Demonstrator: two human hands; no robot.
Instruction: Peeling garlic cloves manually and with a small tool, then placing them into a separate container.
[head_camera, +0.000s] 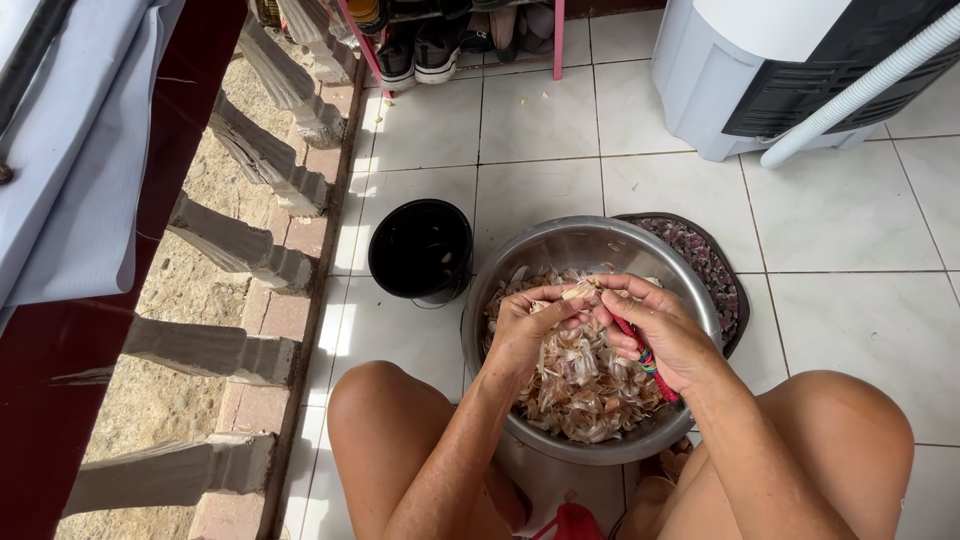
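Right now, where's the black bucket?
In the head view, the black bucket stands on the tiled floor just left of the steel bowl, beyond the left hand.

Bright daylight coming in from my left through the railing (240, 250), sun patches glaring on the white floor tiles (400, 190), soft shadows lying under the steel bowl (560, 250), edges bending slightly, everything staying sharp.

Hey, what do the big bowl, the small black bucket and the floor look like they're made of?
Big bowl: likely stainless steel, with a brushed silver sheen and soft reflections. Small black bucket: probably plastic, dark and slightly glossy. Floor: glazed white ceramic tile by the look, with visible grout lines and glare.
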